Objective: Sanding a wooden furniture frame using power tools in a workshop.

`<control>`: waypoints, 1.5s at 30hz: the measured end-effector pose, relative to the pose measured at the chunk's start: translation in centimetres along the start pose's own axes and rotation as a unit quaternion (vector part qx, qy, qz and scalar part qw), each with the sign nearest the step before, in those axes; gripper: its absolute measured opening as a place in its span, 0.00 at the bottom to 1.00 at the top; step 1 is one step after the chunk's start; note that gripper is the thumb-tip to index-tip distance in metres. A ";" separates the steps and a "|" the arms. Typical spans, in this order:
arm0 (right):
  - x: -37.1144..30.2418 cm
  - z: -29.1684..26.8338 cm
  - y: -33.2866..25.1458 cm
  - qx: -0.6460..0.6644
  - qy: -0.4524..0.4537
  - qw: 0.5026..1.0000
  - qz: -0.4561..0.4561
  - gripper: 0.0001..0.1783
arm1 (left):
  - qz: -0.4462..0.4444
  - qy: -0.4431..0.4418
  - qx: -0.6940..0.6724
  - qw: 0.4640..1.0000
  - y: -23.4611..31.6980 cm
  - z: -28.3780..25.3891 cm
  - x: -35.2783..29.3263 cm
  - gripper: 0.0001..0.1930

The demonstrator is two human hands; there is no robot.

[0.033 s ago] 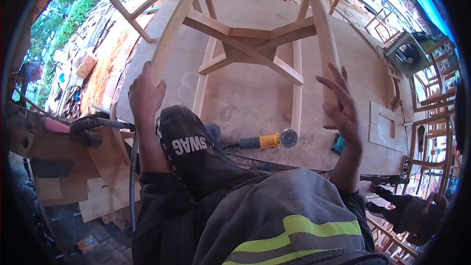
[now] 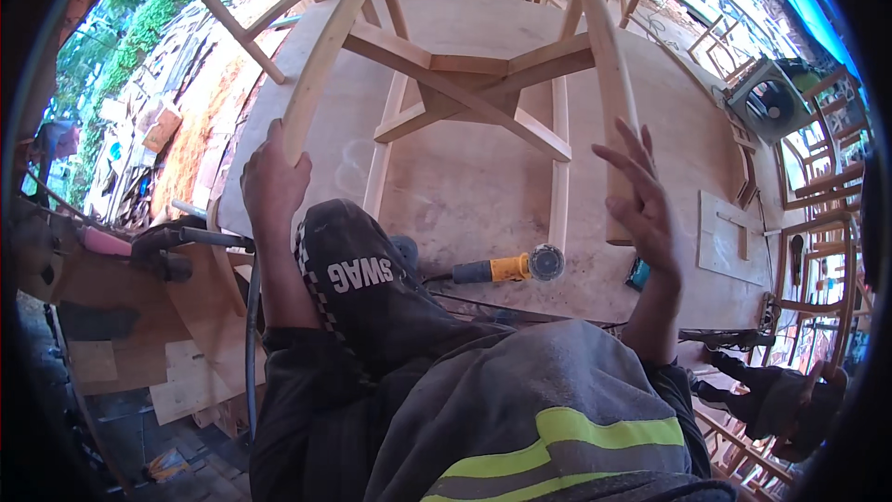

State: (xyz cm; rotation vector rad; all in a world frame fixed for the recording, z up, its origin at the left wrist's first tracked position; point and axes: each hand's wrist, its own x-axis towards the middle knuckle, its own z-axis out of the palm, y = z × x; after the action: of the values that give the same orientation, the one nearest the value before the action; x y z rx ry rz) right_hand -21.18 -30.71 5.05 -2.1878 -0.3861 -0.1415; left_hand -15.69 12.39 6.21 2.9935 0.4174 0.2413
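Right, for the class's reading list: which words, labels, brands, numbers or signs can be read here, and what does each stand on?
Dark trouser leg: one short word in large white capitals, legible, but I won't copy it out.
Yellow and grey power tool: any markings are too small to read.
Wooden frame: no lettering visible.
Elsewhere: nothing I can read.

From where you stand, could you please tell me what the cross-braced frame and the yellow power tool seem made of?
The cross-braced frame is probably wood, unpainted, given its pale tan, matte surface. The yellow power tool seems mostly smooth plastic, judging by its even colouring.
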 end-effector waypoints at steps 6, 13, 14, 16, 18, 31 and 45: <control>0.4 0.3 -1.0 -0.008 -0.013 0.999 0.037 0.33 | 0.029 -0.055 -0.002 0.998 -1.7 -0.6 1.3 0.39; 8.5 -4.0 -2.6 -0.204 0.056 0.969 -0.128 0.40 | 0.335 -0.028 0.021 0.941 3.1 -5.7 14.0 0.51; 11.2 -4.5 -2.4 -0.238 0.070 0.958 -0.146 0.39 | 0.364 -0.056 0.022 0.930 4.7 -6.1 18.1 0.52; 18.4 -5.2 -1.7 -0.262 0.046 0.962 -0.059 0.43 | 0.374 -0.059 0.032 0.925 7.6 -5.1 26.2 0.54; 25.1 -5.2 -0.5 -0.315 0.074 0.946 0.015 0.47 | 0.365 -0.084 -0.113 0.920 8.6 -2.6 33.4 0.47; 24.3 0.1 12.4 -0.035 0.231 0.958 0.169 0.11 | 0.114 -0.146 0.016 0.983 8.9 8.0 34.6 0.35; 27.5 -2.6 12.3 -0.142 0.082 0.925 0.343 0.27 | 0.194 -0.008 0.062 0.979 8.9 11.0 35.6 0.34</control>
State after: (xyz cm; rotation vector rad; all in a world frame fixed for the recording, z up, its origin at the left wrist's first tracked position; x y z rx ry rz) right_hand 8.89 -33.52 3.76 -2.4419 0.5340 0.0107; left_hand 22.34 12.85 1.60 3.1733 -0.1669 0.2301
